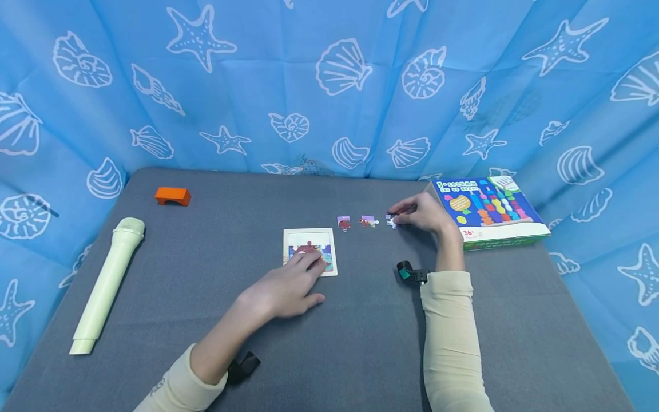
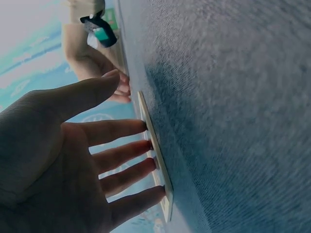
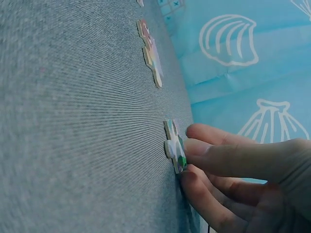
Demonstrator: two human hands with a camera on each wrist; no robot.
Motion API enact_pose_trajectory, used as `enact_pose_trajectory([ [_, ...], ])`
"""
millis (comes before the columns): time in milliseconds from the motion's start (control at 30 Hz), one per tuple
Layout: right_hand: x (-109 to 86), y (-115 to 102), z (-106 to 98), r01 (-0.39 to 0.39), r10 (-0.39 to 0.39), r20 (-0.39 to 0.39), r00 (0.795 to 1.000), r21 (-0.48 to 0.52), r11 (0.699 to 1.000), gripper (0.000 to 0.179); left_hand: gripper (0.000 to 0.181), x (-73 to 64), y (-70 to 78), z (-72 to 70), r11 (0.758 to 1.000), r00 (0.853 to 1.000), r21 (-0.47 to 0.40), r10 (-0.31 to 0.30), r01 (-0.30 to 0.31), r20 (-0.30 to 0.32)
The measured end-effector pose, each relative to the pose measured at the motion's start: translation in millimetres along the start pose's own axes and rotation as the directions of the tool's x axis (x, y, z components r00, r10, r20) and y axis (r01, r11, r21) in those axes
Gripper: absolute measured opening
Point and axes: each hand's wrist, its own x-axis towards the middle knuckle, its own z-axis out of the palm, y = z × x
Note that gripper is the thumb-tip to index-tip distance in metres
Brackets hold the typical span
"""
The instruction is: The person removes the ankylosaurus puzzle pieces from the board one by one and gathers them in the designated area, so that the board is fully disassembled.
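Note:
My left hand (image 1: 290, 289) rests its fingertips on a small white-framed jigsaw puzzle (image 1: 330, 240), fingers stretched out and thumb held off to the side. Part of the picture in the frame is filled, and the hand covers some of it. In the left wrist view, the fingertips press along the puzzle board (image 2: 154, 141), seen edge-on. To the right, my right hand (image 1: 424, 214) pinches the edge of a puzzle piece (image 3: 175, 145) with curled fingers and thumb, low at the table. Two other puzzle pieces, one dark red (image 1: 344, 223) and one multicoloured (image 1: 368, 221), lie between the hands.
A colourful game box (image 1: 489, 209) lies just beyond the right hand. An orange arch block (image 1: 173, 195) and a pale green toy microphone (image 1: 108, 286) are at the left of the grey table (image 1: 216, 229). A blue shell-patterned curtain (image 1: 288, 74) hangs behind.

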Motion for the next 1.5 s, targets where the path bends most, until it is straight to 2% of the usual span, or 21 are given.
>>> enact_pose_trajectory([
  [200, -2.0, -6.2, -1.7, 0.052, -0.052, -0.027, 0.998, 0.025, 0.998, 0.027, 0.069, -2.5, 0.8, -2.6, 1.000, 0.999, 0.018, -0.024, 0.023, 0.023],
  [467, 3.4, -27.0, 6.6, 0.192, -0.197, 0.030, 0.980, 0.131, 0.973, 0.028, 0.072, -8.9, 8.2, -4.2, 0.996, 0.997, 0.072, -0.055, 0.051, 0.054],
  [633, 12.9, -46.3, 23.7, 0.259, -0.278, 0.077, 0.958, 0.199, 0.945, 0.027, 0.073, -12.4, 10.1, -7.7, 0.993, 0.993, 0.085, -0.087, 0.080, 0.083],
  [800, 19.5, -72.5, 45.4, 0.272, -0.321, 0.163, 0.933, 0.263, 0.926, 0.029, 0.074, -15.5, 11.9, -10.6, 0.990, 0.989, 0.081, -0.122, 0.115, 0.088],
  [1033, 21.9, -108.7, 78.4, 0.290, -0.388, 0.289, 0.875, 0.328, 0.899, 0.029, 0.070, -18.9, 14.3, -12.6, 0.980, 0.975, 0.081, -0.189, 0.180, 0.116],
  [1267, 19.4, -134.0, 104.0, 0.331, -0.413, 0.350, 0.841, 0.272, 0.904, 0.024, 0.067, -20.8, 16.0, -15.5, 0.978, 0.968, 0.073, -0.204, 0.195, 0.148],
  [1500, 18.3, -142.2, 121.0, 0.321, -0.381, 0.411, 0.828, 0.209, 0.924, 0.022, 0.065, -20.5, 16.7, -15.2, 0.977, 0.967, 0.074, -0.208, 0.199, 0.150],
])
